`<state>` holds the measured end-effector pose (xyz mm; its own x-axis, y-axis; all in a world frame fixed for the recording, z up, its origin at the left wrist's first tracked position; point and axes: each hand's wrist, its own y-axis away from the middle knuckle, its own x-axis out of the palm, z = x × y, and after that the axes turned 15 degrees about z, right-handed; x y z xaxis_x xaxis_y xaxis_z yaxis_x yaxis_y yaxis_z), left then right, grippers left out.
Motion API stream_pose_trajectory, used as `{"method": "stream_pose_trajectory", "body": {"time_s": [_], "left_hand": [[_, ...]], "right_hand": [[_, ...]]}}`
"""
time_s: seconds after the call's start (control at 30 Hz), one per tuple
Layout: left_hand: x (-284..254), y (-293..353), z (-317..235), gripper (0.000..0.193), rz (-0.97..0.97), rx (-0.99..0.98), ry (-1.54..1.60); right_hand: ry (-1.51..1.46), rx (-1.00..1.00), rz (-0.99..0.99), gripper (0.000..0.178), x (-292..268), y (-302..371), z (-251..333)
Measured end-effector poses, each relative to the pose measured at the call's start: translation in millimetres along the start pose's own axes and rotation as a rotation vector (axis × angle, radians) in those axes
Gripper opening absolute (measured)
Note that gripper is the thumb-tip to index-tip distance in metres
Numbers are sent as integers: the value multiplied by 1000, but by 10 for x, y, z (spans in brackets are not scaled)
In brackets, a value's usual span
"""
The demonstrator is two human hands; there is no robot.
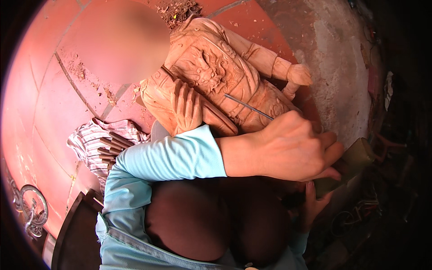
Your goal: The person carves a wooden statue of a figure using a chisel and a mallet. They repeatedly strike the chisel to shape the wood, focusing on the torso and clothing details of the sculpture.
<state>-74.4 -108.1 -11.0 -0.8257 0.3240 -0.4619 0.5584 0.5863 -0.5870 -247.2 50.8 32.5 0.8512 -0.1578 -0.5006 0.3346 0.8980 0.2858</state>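
A large carved wooden statue (265,96) lies tilted in front of me, with a beast's face in relief on its chest and a carved hand on its near side. My left hand (292,146) is closed in a fist over its lower right part. From that fist a thin metal chisel (247,107) reaches up and left, its tip at the carved surface; the handle is hidden in my fingers. Below it, in shadow, my right hand (312,207) grips an olive-green, block-like piece (353,164), partly covered by my left hand.
On the left, a striped cloth (85,139) lies on the red tiled floor (40,108) under several dark tool handles (112,146). Wood shavings (180,11) are heaped beyond the statue. A bicycle wheel (33,204) shows at the far left, and rough concrete (337,81) on the right.
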Motion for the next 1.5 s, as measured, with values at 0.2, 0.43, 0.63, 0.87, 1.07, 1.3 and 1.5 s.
{"method": "stream_pose_trajectory", "body": {"time_s": [0.2,0.43,0.63,0.87,1.07,1.3,1.5], "left_hand": [[-51,-16,32,39,14,33,97],[-99,-27,35,34,43,-52,29],[-78,-110,93,32,-77,-75,-60],[-37,-204,163,32,-292,-104,-86],[-68,-242,196,32,-321,-149,-122],[-41,-279,229,28,-365,-202,-165],[-75,-311,240,28,-397,-193,-166]], "right_hand": [[-31,-131,-114,43,-70,30,5],[337,-310,-169,45,-28,-87,43],[563,-224,-75,41,-288,-244,124],[448,-212,3,40,-303,-475,373],[544,-258,19,36,-233,-631,501],[557,-298,80,35,-296,-832,665],[530,-270,81,35,-284,-897,675]]}}
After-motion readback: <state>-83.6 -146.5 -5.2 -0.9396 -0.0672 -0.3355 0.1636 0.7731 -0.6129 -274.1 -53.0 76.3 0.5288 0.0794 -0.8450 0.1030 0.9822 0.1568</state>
